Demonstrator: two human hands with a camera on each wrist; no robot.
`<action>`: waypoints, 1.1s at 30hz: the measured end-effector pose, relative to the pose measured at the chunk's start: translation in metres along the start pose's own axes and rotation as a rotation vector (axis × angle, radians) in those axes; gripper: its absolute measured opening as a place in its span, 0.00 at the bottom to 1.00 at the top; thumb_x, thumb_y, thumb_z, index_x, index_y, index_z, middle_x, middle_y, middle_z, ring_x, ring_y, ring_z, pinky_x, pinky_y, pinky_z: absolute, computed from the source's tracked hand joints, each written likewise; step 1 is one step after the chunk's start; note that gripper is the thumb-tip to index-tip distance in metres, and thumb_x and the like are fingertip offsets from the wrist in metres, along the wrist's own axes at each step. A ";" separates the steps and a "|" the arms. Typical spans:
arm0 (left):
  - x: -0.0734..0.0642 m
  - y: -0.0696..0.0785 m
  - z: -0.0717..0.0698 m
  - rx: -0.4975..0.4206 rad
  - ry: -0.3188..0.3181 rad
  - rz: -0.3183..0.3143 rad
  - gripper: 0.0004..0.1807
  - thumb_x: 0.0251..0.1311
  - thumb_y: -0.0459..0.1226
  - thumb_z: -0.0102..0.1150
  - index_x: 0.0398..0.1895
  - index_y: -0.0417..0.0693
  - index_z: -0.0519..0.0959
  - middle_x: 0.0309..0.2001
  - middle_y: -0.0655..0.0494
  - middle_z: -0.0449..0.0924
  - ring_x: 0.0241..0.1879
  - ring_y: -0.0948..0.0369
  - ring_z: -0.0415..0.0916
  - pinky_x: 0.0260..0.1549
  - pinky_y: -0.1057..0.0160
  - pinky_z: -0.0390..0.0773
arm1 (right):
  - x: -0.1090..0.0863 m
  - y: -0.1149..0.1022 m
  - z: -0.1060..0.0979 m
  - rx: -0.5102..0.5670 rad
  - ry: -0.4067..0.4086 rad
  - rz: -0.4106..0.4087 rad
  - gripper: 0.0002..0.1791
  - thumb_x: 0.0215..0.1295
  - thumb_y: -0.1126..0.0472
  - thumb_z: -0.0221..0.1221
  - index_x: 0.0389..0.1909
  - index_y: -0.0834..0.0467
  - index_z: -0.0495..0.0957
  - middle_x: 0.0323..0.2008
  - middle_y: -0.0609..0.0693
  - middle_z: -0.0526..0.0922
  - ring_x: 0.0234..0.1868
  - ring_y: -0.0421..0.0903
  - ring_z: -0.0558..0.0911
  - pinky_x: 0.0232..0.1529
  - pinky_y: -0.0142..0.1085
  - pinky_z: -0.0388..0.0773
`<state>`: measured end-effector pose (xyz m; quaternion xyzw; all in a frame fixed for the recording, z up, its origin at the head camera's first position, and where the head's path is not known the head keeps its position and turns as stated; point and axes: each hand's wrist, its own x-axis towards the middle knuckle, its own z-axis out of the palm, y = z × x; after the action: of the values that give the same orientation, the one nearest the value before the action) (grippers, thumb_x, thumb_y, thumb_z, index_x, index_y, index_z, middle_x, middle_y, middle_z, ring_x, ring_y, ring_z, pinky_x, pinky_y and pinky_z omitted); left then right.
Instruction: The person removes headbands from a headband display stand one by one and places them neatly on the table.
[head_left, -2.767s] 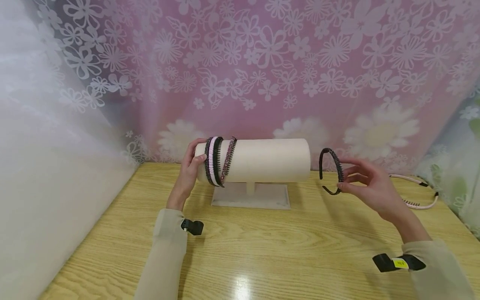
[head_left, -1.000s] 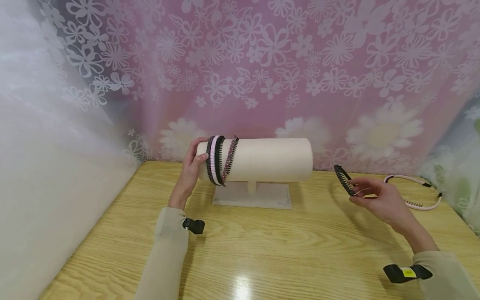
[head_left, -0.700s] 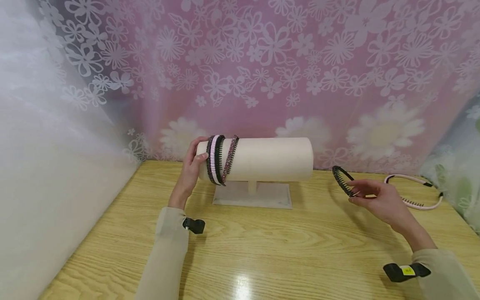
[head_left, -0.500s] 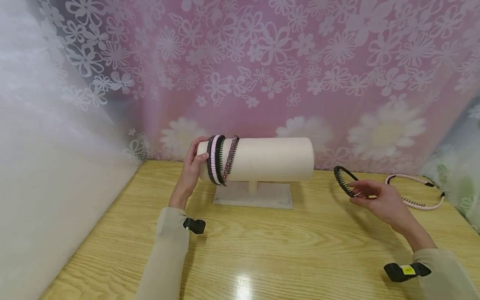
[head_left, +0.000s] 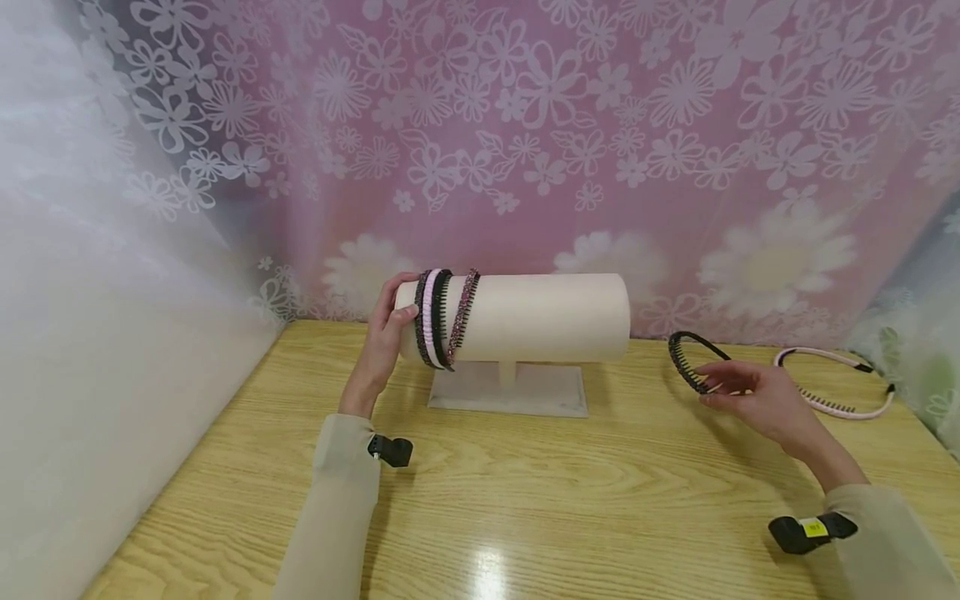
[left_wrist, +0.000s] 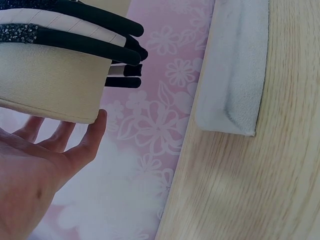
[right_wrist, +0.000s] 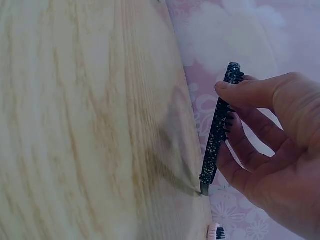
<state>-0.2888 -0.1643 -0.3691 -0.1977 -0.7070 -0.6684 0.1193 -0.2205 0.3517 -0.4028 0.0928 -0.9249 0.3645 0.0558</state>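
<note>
A cream padded roll on a T-shaped headband stand (head_left: 555, 321) carries several headbands near its left end. Among them are a dark glittery headband (head_left: 420, 325), a pale pink ribbed one (head_left: 428, 329) and a slanted pink glitter one (head_left: 462, 313). My left hand (head_left: 380, 342) grips that left end, thumb in front beside the bands; the left wrist view shows fingertips against the roll's end. To the right of the stand, my right hand (head_left: 768, 406) pinches a black toothed headband (head_left: 679, 360) between thumb and fingers. Sparkly stones cover its outside in the right wrist view.
On the table at far right lies a pale pink toothed headband (head_left: 855, 415), just beyond my right hand. The stand's flat base (head_left: 540, 402) rests on the wooden table (head_left: 525, 492). A pink floral curtain (head_left: 525, 167) hangs behind.
Since the earliest frame, my right hand has shifted right and lower, turning the black headband from upright to tilted with its teeth showing. My left hand keeps its grip on the stand.
</note>
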 end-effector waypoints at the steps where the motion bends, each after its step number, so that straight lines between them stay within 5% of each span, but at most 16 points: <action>1: 0.000 0.000 0.000 0.000 0.001 -0.001 0.28 0.69 0.43 0.44 0.73 0.56 0.65 0.63 0.52 0.72 0.52 0.57 0.73 0.48 0.63 0.75 | 0.001 0.001 0.000 -0.007 -0.004 -0.001 0.22 0.64 0.61 0.69 0.58 0.63 0.82 0.38 0.46 0.88 0.36 0.28 0.80 0.33 0.31 0.79; 11: 0.000 0.000 0.001 -0.002 0.004 0.000 0.29 0.68 0.43 0.45 0.73 0.57 0.64 0.65 0.53 0.71 0.53 0.56 0.73 0.49 0.63 0.74 | 0.010 0.004 0.001 -0.074 -0.079 0.000 0.21 0.65 0.62 0.68 0.59 0.61 0.82 0.48 0.62 0.86 0.38 0.24 0.78 0.35 0.31 0.79; 16: 0.000 0.000 0.002 0.008 0.010 -0.013 0.29 0.68 0.44 0.45 0.74 0.57 0.64 0.66 0.52 0.70 0.55 0.55 0.72 0.49 0.62 0.75 | 0.016 0.004 0.000 -0.104 -0.098 0.008 0.22 0.63 0.61 0.69 0.58 0.61 0.83 0.47 0.61 0.87 0.38 0.25 0.79 0.36 0.31 0.79; 23: 0.002 -0.002 0.002 0.005 0.014 -0.011 0.29 0.68 0.44 0.45 0.73 0.58 0.65 0.67 0.52 0.70 0.55 0.55 0.72 0.50 0.62 0.74 | 0.024 0.006 0.000 -0.152 -0.103 0.014 0.20 0.62 0.61 0.69 0.55 0.62 0.84 0.43 0.59 0.88 0.39 0.43 0.85 0.35 0.31 0.78; 33: 0.003 0.000 0.003 -0.007 0.017 -0.008 0.30 0.67 0.44 0.46 0.73 0.57 0.64 0.67 0.54 0.70 0.56 0.56 0.72 0.51 0.62 0.73 | 0.031 0.015 0.001 -0.177 -0.108 0.016 0.20 0.62 0.61 0.69 0.54 0.62 0.84 0.42 0.59 0.88 0.38 0.43 0.86 0.36 0.32 0.78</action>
<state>-0.2908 -0.1609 -0.3682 -0.1896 -0.7045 -0.6729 0.1222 -0.2539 0.3577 -0.4079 0.0998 -0.9558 0.2763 0.0108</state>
